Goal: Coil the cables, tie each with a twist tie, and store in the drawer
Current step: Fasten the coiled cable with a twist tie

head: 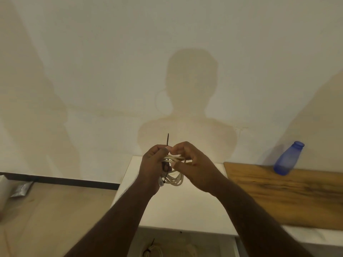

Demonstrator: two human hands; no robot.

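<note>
Both hands are raised over the white counter (185, 206), working one cable.

Cable (174, 178): cream-coloured, already wound into a coil of several loops, held in the air between the two hands. The lower loops hang free below the fingers.

Left hand (153, 164): fingers curled round the coil's 9 o'clock side, thumb pressing a thin dark tie (168, 140) against the bundle. One end of the tie sticks straight up toward 12 o'clock, above the knuckles; the other end shows at the coil's lower left edge.

Right hand (193, 162): fingertips pinched on the top strands at the coil's 3 o'clock side, just beside the tie.

Progress, as judged: coiling of this cable looks done. Tying is under way and not finished, since the tie's long end stands free and I see no twist or lock. Whether the tie fully rings the bundle cannot be told; the fingers hide that part.

At 6 o'clock, below the counter edge, the open drawer (213, 243) holds a second cable coil (154, 250) with a dark tie on it, so at least one cable seems stored.

Left to do: close this tie, put the coil in the drawer. No other loose cables are in view.

Off task: a blue bottle (288, 158) stands at 3 o'clock on a wooden board (278, 193).
</note>
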